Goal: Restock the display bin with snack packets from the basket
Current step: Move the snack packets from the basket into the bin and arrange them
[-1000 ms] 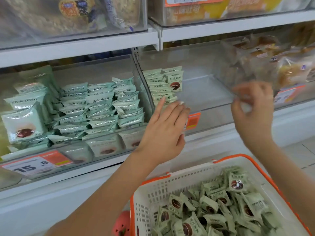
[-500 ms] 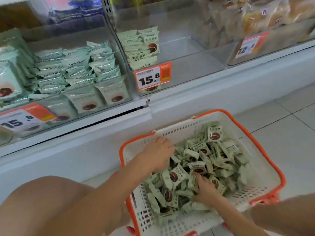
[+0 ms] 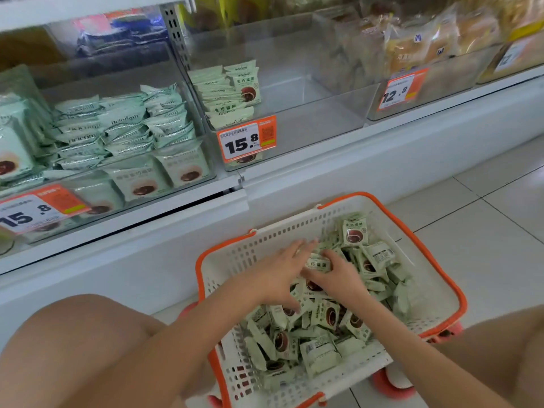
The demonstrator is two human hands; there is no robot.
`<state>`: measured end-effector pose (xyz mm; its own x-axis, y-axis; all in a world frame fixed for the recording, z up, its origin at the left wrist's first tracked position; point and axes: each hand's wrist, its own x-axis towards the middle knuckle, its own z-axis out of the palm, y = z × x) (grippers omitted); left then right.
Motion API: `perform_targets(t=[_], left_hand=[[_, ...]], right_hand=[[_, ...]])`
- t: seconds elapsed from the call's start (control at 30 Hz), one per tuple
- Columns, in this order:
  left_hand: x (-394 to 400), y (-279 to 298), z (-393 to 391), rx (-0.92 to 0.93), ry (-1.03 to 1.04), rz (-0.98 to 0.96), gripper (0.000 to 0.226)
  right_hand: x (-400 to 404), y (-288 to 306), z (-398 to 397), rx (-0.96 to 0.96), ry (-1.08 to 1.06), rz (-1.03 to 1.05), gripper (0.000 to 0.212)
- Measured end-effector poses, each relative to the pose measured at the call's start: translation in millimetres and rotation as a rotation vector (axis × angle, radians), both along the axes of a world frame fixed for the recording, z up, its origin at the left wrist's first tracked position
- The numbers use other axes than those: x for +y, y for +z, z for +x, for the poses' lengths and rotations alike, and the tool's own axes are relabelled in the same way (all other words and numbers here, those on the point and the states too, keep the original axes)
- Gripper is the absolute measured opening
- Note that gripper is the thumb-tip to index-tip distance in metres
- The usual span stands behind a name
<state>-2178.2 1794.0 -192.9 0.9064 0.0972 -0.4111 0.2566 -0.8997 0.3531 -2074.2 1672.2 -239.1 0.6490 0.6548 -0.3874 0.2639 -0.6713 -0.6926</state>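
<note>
Both hands were down in the basket (image 3: 435, 278), a white perforated plastic tub with an orange rim, sitting on the tiled floor (image 3: 485, 231) against the white shelf base (image 3: 353, 172). It held a loose heap of pale green snack packets (image 3: 321, 331), glossy film, square, crimped ends, brown round print on the face.

Left hand (image 3: 276, 275) lay flat on the heap, fingers spread, palm down, nothing clamped. Right hand (image 3: 338, 275) had its fingers curled over one packet (image 3: 318, 265) at the top of the pile; the grip underneath was hidden, so couldn't tell if it was closed on it.

Display bin (image 3: 323, 125) was clear acrylic, mostly bare floor, with one short stack of the same green packets (image 3: 229, 95) against its left wall. Orange price tag (image 3: 247, 139) reading 15.8 was clipped to its front lip, covering a packet behind it.

Neighbouring bin (image 3: 117, 134) on the left was packed with teal-green packets. Bread bags (image 3: 426, 45) top right were blurred, and the tag (image 3: 400, 89) in front of them read 12.8. Both knees were cut off by the frame edges.
</note>
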Motion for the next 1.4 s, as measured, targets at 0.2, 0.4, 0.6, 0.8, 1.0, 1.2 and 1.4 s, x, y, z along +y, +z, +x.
perform_targets(t=[0.2,0.4,0.6,0.8,1.0,1.2,1.4], left_hand=[[-14.5,36.5,6.6,-0.292,0.124,-0.066,0.109],[-17.7,48.4,-3.2,-0.489,0.149,-0.037,0.101],[-1.9,63.9,-1.1,-0.631,0.157,0.14,0.093],[23.0,90.5,11.5,-0.757,0.169,0.221,0.101],[68.7,126.7,34.5,-0.888,0.253,0.392,0.118],[135.4,128.8,43.2,-0.535,0.248,0.769,0.085],[151.5,122.9,49.9,-0.627,0.19,0.789,0.059]], right_hand=[[-9.1,77.3,4.7,-0.078,0.051,0.251,0.059],[-33.3,98.5,12.3,-0.069,0.221,0.312,0.059],[-26.6,110.6,11.6,0.134,0.057,0.538,0.053],[-0.8,143.0,29.8,0.097,0.102,0.621,0.053],[51.4,201.2,76.5,-0.142,0.048,0.689,0.043],[149.7,239.5,142.0,-0.423,0.092,0.592,0.042],[259.4,199.1,178.8,-0.508,0.2,0.361,0.046]])
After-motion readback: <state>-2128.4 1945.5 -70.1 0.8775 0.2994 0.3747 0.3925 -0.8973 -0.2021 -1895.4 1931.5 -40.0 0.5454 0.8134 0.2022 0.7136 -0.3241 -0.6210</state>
